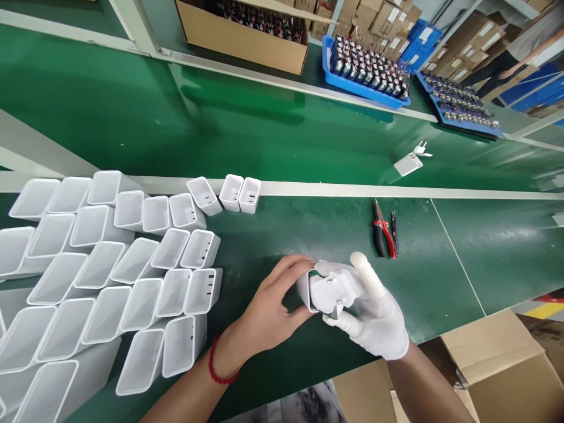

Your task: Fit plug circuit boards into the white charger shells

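My left hand (275, 308), bare with a red bracelet at the wrist, grips a white plastic case (304, 288) between thumb and fingers. In my right hand (381, 317), which wears a white glove, is a white inner part (335, 292) with small screws and slivers of green circuit board at its sides. The end of this part sits at the open mouth of the case; how deep it reaches is hidden. Several open white plastic cases (143, 302) stand in rows at the left, some with small slots inside.
Red-and-black pliers (383, 232) and dark tweezers (394, 232) lie on the green bench (286, 235). Behind are a white plug adapter (412, 161), a blue tray of parts (365, 88) and a cardboard box (247, 41). An open carton (497, 358) is at lower right. Another person (511, 59) stands far right.
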The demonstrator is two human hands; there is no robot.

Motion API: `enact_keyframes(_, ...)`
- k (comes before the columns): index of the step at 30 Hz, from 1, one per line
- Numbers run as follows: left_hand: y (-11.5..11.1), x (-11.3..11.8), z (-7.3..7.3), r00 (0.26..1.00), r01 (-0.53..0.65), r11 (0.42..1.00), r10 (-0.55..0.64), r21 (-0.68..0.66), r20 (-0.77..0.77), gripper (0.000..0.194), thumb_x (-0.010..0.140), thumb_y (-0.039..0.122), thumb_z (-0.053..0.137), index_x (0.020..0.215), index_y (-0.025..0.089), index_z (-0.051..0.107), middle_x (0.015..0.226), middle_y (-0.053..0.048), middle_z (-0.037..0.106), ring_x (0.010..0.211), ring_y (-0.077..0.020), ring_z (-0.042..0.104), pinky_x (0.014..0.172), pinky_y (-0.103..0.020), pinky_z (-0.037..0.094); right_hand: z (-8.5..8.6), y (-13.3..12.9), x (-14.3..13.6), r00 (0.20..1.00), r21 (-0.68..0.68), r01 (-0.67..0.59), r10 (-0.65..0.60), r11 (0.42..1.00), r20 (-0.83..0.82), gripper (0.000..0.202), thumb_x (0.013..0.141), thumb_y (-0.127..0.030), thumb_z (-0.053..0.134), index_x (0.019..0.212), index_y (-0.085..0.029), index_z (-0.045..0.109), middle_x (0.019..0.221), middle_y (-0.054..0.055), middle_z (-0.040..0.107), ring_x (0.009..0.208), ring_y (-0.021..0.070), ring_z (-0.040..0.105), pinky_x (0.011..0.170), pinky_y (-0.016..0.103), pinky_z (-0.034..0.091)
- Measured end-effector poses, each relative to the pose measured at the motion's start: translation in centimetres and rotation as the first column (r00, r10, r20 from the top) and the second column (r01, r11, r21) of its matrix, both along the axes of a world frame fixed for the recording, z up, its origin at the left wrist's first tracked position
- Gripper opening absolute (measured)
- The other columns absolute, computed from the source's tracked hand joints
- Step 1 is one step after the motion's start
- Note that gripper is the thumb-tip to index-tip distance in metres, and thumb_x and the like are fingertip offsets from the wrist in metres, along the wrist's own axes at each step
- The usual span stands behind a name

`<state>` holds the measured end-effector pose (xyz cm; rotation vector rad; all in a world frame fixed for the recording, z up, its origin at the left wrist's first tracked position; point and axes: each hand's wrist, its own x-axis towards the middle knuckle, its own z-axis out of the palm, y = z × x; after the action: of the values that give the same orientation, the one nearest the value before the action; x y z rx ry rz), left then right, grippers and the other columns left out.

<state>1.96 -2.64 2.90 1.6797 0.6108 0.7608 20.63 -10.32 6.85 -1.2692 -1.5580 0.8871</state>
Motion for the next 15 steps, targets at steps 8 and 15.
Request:
enact_keyframes(8, 0.01, 0.01, 0.08, 1.000, 0.002, 1.000, -0.002, -0.002, -0.014, 0.063, 0.079, 0.007, 0.068, 0.132, 0.032, 0.047, 0.136, -0.006, 0.050, 0.122, -0.0213, 0.056, 0.096, -0.029, 0.056, -0.14, 0.02, 0.08, 1.000, 0.031, 0.004, -0.004, 1.000, 0.008, 0.086, 0.088, -0.025, 0.069, 0.154, -0.042, 0.016, 0.132, 0.003, 0.062, 0.120, 0.0229, 0.062, 0.104, 0.045, 0.049)
enact_keyframes(15, 0.12, 0.06, 0.14, 1.000, -0.013, 1.000, 0.014, 0.024, -0.026, 0.058, 0.078, 0.008, 0.068, 0.130, 0.029, 0.050, 0.133, -0.008, 0.053, 0.120, -0.0233, 0.058, 0.096, -0.033, 0.057, -0.15, -0.11, 0.32, 0.995, 0.052, 0.007, -0.013, 0.999, 0.103, 0.086, 0.087, -0.026, 0.069, 0.154, -0.041, 0.018, 0.126, 0.004, 0.066, 0.115, 0.0241, 0.064, 0.098, 0.041, 0.054)
